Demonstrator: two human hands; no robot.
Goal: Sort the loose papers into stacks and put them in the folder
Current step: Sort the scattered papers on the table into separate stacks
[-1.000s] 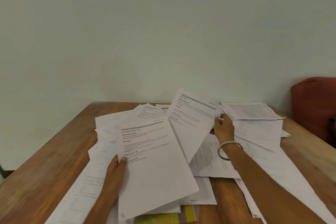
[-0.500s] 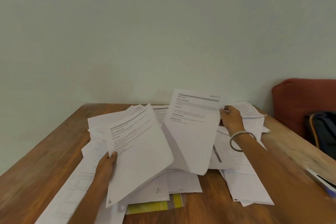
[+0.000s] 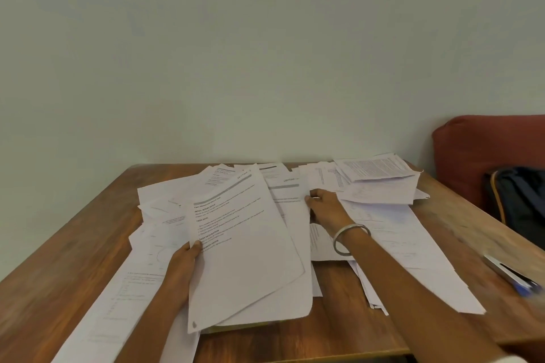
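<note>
White printed papers lie scattered over a wooden table [image 3: 73, 244]. My left hand [image 3: 184, 259] grips the left edge of a printed sheet [image 3: 244, 247] that tilts up over the heap. My right hand [image 3: 326, 206], with a metal bangle on the wrist, pinches the right edge of a second sheet [image 3: 290, 200] lying just under the first. A thin yellow-green folder edge [image 3: 244, 328] peeks out beneath these sheets near the front. A thicker stack of papers [image 3: 380, 180] sits at the back right.
A long strip of pages [image 3: 112, 303] runs to the front left edge. More sheets [image 3: 413, 253] spread to the right. A pen [image 3: 513, 274] lies at the table's right edge. A dark bag [image 3: 519, 200] rests on a red seat [image 3: 486, 150] beyond it.
My right hand has lowered its sheet from upright down onto the pile, tucked under the left hand's sheet. The left hand's sheet has shifted right over it. The view has panned right.
</note>
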